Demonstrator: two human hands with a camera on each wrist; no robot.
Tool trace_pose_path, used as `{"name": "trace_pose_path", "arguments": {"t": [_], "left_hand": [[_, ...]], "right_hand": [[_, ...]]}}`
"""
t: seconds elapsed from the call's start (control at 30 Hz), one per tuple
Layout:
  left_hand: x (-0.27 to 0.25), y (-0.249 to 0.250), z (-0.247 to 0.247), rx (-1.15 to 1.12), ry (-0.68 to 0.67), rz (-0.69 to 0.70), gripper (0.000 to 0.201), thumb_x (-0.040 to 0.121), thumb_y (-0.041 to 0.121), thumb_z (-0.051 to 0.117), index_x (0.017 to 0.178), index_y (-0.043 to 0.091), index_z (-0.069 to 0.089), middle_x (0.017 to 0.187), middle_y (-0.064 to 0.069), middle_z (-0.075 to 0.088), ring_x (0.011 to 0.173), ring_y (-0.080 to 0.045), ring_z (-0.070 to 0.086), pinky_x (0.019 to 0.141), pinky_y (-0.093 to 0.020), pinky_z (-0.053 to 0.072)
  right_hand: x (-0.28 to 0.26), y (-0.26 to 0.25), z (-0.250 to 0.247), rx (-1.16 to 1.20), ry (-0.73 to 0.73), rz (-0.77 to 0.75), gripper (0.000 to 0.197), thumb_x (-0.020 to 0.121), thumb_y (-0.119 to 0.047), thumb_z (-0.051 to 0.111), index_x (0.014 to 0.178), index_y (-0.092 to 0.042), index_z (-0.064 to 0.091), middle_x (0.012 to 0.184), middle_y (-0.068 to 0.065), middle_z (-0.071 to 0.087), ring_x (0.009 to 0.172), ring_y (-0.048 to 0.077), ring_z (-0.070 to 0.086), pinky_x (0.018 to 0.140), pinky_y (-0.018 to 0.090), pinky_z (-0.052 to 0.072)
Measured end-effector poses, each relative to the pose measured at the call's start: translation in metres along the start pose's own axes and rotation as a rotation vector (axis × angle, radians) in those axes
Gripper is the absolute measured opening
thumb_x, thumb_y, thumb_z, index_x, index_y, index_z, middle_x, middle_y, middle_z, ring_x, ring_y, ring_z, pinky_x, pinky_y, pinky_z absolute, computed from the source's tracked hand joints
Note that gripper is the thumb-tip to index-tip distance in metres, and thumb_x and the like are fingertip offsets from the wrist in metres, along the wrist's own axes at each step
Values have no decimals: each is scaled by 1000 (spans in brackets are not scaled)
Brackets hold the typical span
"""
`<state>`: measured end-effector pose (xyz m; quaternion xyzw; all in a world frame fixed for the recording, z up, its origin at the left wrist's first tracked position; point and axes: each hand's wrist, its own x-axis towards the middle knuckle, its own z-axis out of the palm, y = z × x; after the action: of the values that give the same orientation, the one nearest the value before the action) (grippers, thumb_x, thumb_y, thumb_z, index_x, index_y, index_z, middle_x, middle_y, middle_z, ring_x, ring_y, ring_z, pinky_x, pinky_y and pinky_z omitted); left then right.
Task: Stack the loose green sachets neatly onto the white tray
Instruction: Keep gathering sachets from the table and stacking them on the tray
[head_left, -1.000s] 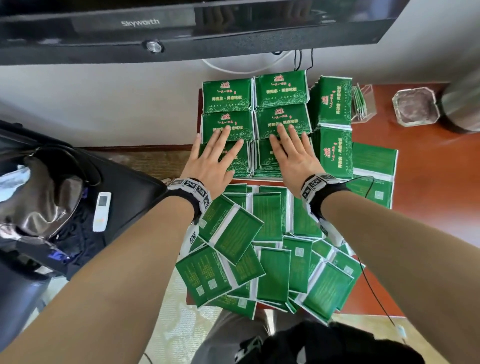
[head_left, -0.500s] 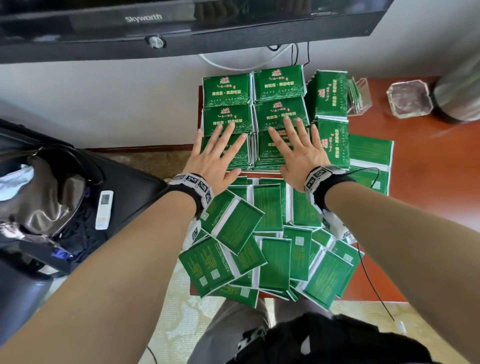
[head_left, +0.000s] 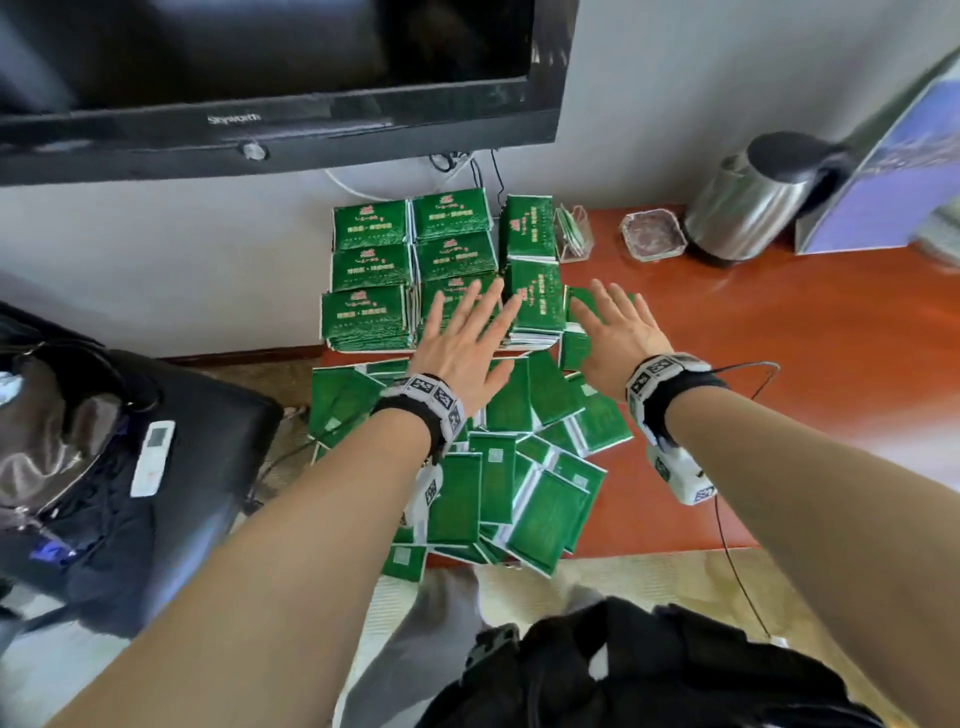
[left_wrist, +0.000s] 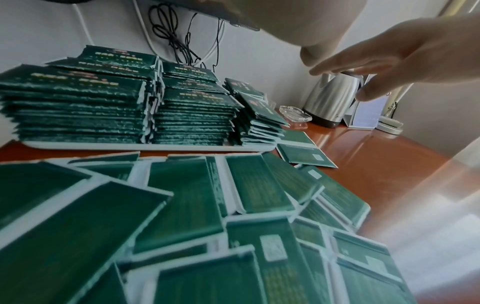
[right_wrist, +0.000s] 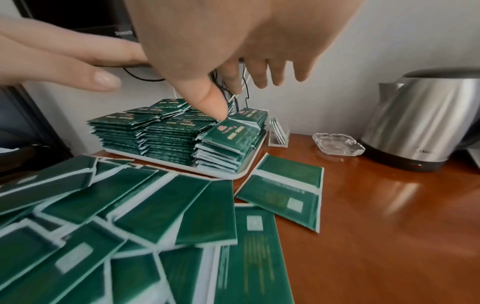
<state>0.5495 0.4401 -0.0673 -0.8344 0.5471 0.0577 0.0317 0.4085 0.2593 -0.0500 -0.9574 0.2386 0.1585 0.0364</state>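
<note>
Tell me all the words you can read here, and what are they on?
"Skyworth": on the TV, along its bottom edge.
Gold and red print on the stacked sachets: too blurred to read.
Small print and white squares on the loose sachets: too blurred to read.
Black-and-white square patterns on the wristbands: codes, not words.
Kettle: no words I can read.

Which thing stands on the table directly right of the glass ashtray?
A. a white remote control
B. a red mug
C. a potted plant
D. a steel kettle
D: in the head view the steel kettle stands just right of the glass ashtray on the table.
</note>
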Motion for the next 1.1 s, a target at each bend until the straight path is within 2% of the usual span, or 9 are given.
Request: {"name": "trace_pose_path", "arguments": {"t": [0.17,0.3,0.43,0.53,0.67,0.77,0.87,0.97,1.1], "left_hand": [[-41,64,32,-41,-75,-166,77,101,55,27,158,26,-17,165,0,-23,153,-22,-16,122,-56,-3],[-97,120,66,-82,-195,-283,80,101,54,31,159,20,-13,165,0,-23,152,-19,-18,123,-55,-2],[-146,148,92,-73,-308,-367,84,100,50,36,159,15,-12,163,-2,-27,152,-20,-20,123,-54,-3],[-165,157,105,-94,-365,-316,85,99,49,40,159,13,-8,164,-5,-24,153,-21,-16,124,-51,-1],[-167,170,126,-123,-406,-185,87,99,48,39,158,10,-12,163,-8,-26,151,-22,-20,125,-47,-4],[-159,180,143,-141,-417,-155,91,98,35,47,157,10,-17,162,-8,-29,151,-23,-21,124,-44,-7],[-151,185,153,-199,-374,-196,91,95,11,50,156,9,-18,161,-9,-31,151,-24,-22,125,-43,-6],[-148,189,154,-241,-338,-210,90,88,-13,37,157,9,-17,161,-8,-31,150,-22,-25,122,-39,-13],[-147,194,148,-267,-338,-192,87,86,-18,26,157,9,-16,162,-8,-29,150,-22,-23,122,-36,-12]], "right_hand": [[-39,16,44,17,-98,-165,81,92,-23,54,160,-22,8,166,10,-6,153,30,-4,124,47,1],[-78,29,87,8,-167,-236,78,93,-26,55,159,-22,13,166,9,-4,153,30,-1,124,49,4],[-104,34,112,-17,-219,-295,76,93,-18,52,159,-21,14,167,8,-3,153,28,1,124,48,4],[-110,27,125,-37,-257,-338,78,92,-11,51,159,-17,11,167,8,-3,153,27,0,125,46,4],[-102,12,147,-72,-246,-432,80,92,-5,50,159,-12,7,167,7,-3,154,24,1,125,40,4],[-98,5,165,-147,-227,-527,89,89,-5,53,159,-10,-3,167,7,-4,154,23,0,125,38,1],[-97,8,180,-179,-215,-545,100,86,-11,60,158,-9,-9,167,6,-3,154,22,2,125,39,0],[-101,12,187,-155,-221,-520,109,81,-15,65,157,-8,-14,167,5,-2,154,20,1,125,41,2],[-107,19,185,-171,-217,-516,111,81,-19,66,156,-8,-16,167,6,3,154,19,2,125,40,0]]}}
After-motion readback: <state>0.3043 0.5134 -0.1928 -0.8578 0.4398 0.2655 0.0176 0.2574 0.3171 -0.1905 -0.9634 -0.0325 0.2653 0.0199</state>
